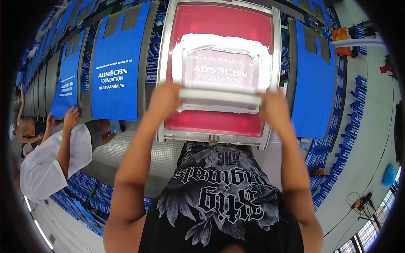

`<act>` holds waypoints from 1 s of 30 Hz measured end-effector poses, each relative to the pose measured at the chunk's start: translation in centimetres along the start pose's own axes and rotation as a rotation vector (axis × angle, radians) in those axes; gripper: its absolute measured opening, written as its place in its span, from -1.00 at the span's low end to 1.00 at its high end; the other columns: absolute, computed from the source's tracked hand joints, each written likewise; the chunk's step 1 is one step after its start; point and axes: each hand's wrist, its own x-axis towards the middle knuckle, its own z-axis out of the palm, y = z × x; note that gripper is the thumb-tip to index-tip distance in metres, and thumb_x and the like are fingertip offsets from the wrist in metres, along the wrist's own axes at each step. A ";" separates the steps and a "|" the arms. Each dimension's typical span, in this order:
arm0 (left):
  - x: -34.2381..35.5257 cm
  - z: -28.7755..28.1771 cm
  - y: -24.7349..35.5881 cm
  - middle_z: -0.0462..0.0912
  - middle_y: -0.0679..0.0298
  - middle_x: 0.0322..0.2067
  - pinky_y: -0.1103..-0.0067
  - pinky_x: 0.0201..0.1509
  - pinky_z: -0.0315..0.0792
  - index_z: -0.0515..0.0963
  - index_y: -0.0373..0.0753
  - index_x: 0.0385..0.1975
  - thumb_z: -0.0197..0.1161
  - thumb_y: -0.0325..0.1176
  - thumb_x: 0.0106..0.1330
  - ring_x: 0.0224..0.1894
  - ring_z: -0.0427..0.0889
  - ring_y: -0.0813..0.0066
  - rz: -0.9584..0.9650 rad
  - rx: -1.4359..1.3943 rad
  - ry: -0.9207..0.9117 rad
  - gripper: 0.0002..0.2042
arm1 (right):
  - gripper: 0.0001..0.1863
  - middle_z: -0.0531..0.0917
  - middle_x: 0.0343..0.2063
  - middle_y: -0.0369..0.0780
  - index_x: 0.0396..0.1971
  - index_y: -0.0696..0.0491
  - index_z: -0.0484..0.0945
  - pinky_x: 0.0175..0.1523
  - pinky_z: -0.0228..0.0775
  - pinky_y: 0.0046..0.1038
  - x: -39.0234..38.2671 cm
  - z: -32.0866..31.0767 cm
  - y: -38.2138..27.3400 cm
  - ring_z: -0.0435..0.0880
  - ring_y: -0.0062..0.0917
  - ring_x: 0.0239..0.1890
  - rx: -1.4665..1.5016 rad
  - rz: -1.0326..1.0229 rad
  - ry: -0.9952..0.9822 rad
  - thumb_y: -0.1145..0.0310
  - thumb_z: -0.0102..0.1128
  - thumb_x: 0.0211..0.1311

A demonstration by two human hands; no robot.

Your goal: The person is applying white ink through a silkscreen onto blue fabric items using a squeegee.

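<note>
My left hand (166, 101) and my right hand (274, 109) are closed round the two ends of a long pale squeegee (221, 96). The squeegee lies across a screen-printing frame (163, 55) with a metal border and red mesh (219, 19). Thick white ink (211, 41) rings the lettered window in the middle of the mesh, heaviest along its far side. Some ink also shows just below the squeegee. Under the mesh, what the frame rests on is mostly hidden.
Left of the frame, a blue bag panel (114, 84) with white print lies on a grey board. Farther left, a co-worker in a white shirt (63, 162) touches another printed blue panel (65, 90). A plain blue panel (310, 80) lies at right. Blue printed pieces (352, 122) line the floor, near cables (360, 204).
</note>
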 end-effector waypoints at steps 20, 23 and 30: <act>7.9 -6.1 1.3 0.55 0.03 -0.16 0.33 -0.21 0.44 0.49 -0.29 -0.15 0.33 -0.15 0.06 -0.20 0.57 0.12 0.145 0.121 0.738 -0.58 | -0.50 0.64 -0.40 0.01 -0.12 0.10 0.56 -0.31 0.52 -0.39 16.6 -9.4 7.0 0.68 -0.28 -0.45 0.285 -0.050 -0.035 0.47 0.14 -0.24; -2.7 -0.4 3.9 0.59 0.04 -0.47 0.35 -0.23 0.44 0.55 -0.34 -0.29 0.15 -0.06 0.23 -0.37 0.58 0.19 -0.138 -0.355 -0.201 -0.62 | -0.47 0.64 -0.38 0.01 -0.08 0.11 0.54 -0.36 0.54 -0.41 18.9 -7.4 8.5 0.68 -0.29 -0.50 0.210 -0.077 -0.033 0.46 0.15 -0.24; -15.5 16.8 5.6 0.51 0.33 -0.61 0.62 -0.44 0.31 0.54 -0.32 -0.51 0.10 0.07 0.27 -0.53 0.44 0.61 -0.313 -1.086 -0.579 -0.52 | -0.44 0.62 -0.20 -0.04 -0.07 0.06 0.55 0.09 0.37 -0.32 19.5 -7.9 3.5 0.57 -0.21 -0.08 -0.016 -0.140 -0.070 0.41 0.18 -0.28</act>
